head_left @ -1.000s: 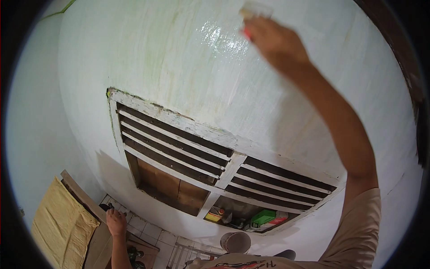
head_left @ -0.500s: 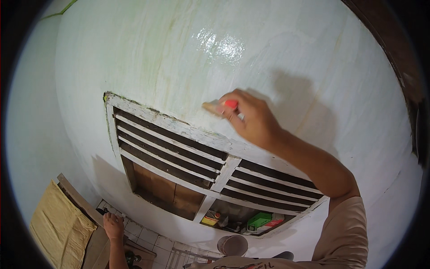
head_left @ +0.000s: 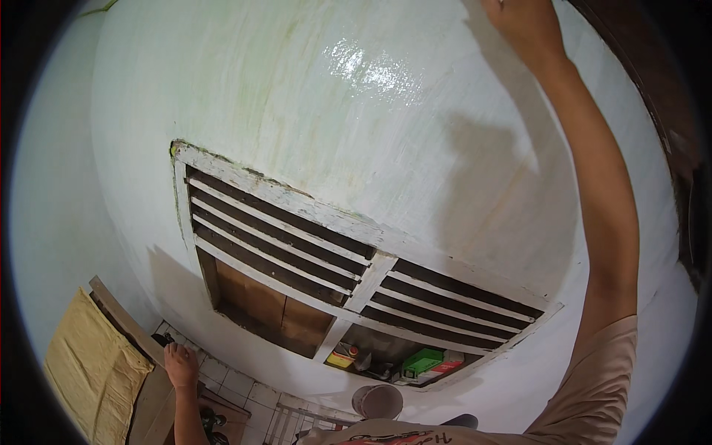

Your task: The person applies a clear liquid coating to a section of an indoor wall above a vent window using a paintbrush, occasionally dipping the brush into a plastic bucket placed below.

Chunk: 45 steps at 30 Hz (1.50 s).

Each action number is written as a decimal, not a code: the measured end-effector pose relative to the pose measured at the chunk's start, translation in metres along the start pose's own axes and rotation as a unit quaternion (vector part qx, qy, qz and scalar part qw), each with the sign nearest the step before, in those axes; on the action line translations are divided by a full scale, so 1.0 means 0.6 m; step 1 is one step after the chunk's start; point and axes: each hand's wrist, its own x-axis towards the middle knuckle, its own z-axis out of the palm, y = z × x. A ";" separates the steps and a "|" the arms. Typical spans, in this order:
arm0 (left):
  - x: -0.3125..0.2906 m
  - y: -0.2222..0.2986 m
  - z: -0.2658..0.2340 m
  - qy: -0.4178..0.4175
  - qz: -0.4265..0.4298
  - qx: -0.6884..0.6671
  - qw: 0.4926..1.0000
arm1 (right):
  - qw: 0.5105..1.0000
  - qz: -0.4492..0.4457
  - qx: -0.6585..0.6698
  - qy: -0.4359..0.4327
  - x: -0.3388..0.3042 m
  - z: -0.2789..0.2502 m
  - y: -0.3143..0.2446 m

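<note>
Wall [head_left: 393, 156], pale, streaked with faint green, spreading below and to the left of the raised right hand [head_left: 526, 30] and rising above the left hand [head_left: 182, 363]. A bright, glossy patch [head_left: 371, 70] lies to the left of the right hand and slightly lower. The right hand is cut by the upper edge; its fingers are mostly out of sight, and whether it grips anything cannot be told. The left hand, lowered, has its fingers bent; whether it holds anything cannot be told. Just left of it stand a wooden board [head_left: 122, 317] and a yellow cloth [head_left: 96, 363]. Between the two hands runs a white slatted frame [head_left: 371, 282]. Well to the left hand's right are a yellow container [head_left: 342, 357] and a green box [head_left: 423, 363] in the frame's opening, and, lower, a bucket [head_left: 382, 404].
</note>
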 end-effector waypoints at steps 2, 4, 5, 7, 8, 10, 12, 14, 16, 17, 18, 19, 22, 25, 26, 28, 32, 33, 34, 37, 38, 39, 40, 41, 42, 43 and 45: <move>0.006 0.005 0.004 -0.007 -0.004 -0.001 1.000 | 0.976 0.008 -0.154 -0.153 -0.064 0.018 0.017; 0.013 0.021 -0.002 0.010 0.007 -0.007 1.000 | 0.994 -0.046 0.007 -0.094 -0.119 0.041 -0.066; 0.015 0.027 -0.003 0.029 0.021 -0.012 0.999 | 0.987 -0.061 0.019 -0.145 -0.160 0.046 -0.092; 0.008 0.015 -0.008 0.016 0.010 -0.019 1.000 | 0.965 -0.017 0.156 -0.209 -0.206 0.039 -0.183; 0.006 0.012 -0.009 0.007 0.005 -0.030 1.000 | 0.964 -0.040 0.195 -0.178 -0.224 0.038 -0.221; 0.001 0.006 -0.008 0.005 -0.001 -0.028 1.000 | 0.972 -0.083 0.166 -0.146 -0.241 0.025 -0.289; 0.002 0.009 -0.010 0.003 -0.002 -0.030 1.000 | 0.955 -0.053 0.241 -0.166 -0.251 0.021 -0.323; 0.006 0.017 -0.012 0.002 0.004 -0.035 0.999 | 0.942 0.008 0.275 -0.190 -0.250 0.019 -0.349; 0.007 0.017 -0.012 0.004 0.005 -0.035 0.999 | 0.934 0.060 0.284 -0.206 -0.245 0.034 -0.361; 0.007 0.016 -0.011 0.005 0.006 -0.034 0.999 | 0.906 0.142 0.334 -0.216 -0.245 0.055 -0.356; 0.007 0.015 -0.010 0.008 0.008 -0.036 0.999 | 0.870 0.222 0.380 -0.222 -0.238 0.072 -0.345; 0.005 0.013 -0.010 0.005 0.007 -0.033 0.999 | 0.861 0.242 0.381 -0.234 -0.229 0.087 -0.327; 0.004 0.008 -0.006 0.001 0.001 -0.036 0.999 | 0.832 0.309 0.411 -0.207 -0.215 0.153 -0.249; 0.004 0.006 -0.005 -0.002 0.001 -0.039 0.999 | 0.838 0.332 0.409 -0.142 -0.153 0.164 -0.155; 0.003 0.006 -0.007 0.003 0.006 -0.036 0.999 | 0.836 0.358 0.389 -0.149 -0.109 0.140 -0.129; 0.003 0.012 -0.009 -0.009 -0.004 -0.039 0.999 | 0.897 0.327 0.244 -0.169 -0.043 0.092 -0.075; -0.001 0.006 -0.013 -0.019 -0.021 -0.034 0.999 | 0.972 0.180 0.152 -0.023 0.058 0.052 0.023; 0.000 0.006 -0.011 -0.016 -0.020 -0.037 0.999 | 0.973 0.177 0.149 -0.021 0.073 0.044 0.037; 0.000 0.006 -0.009 -0.010 -0.016 -0.039 0.999 | 0.995 0.084 0.058 0.019 0.085 0.039 0.050; 0.001 0.007 0.002 -0.001 -0.006 -0.040 0.999 | 0.998 -0.025 -0.055 0.031 0.089 0.046 0.083; 0.001 0.007 0.006 0.000 -0.003 -0.038 0.999 | 0.997 -0.038 -0.072 0.002 0.081 0.054 0.091; 0.001 0.007 0.005 0.002 -0.001 -0.039 0.999 | 0.996 -0.038 -0.074 0.003 0.067 0.063 0.091; 0.002 0.010 0.005 -0.003 -0.003 -0.045 0.999 | 0.996 -0.046 -0.076 -0.027 0.047 0.074 0.090; 0.004 0.009 0.003 -0.008 -0.005 -0.049 0.999 | 0.994 -0.052 -0.077 -0.056 0.028 0.085 0.083; 0.003 0.009 0.004 -0.007 -0.005 -0.050 0.999 | 0.992 -0.087 -0.086 -0.041 0.006 0.090 0.053; 0.005 0.012 0.009 -0.011 -0.002 -0.054 0.998 | 0.988 -0.099 -0.113 -0.036 -0.034 0.104 0.046; -0.001 -0.001 0.005 -0.012 -0.004 -0.050 0.999 | 0.988 -0.080 -0.060 -0.116 -0.070 0.102 -0.030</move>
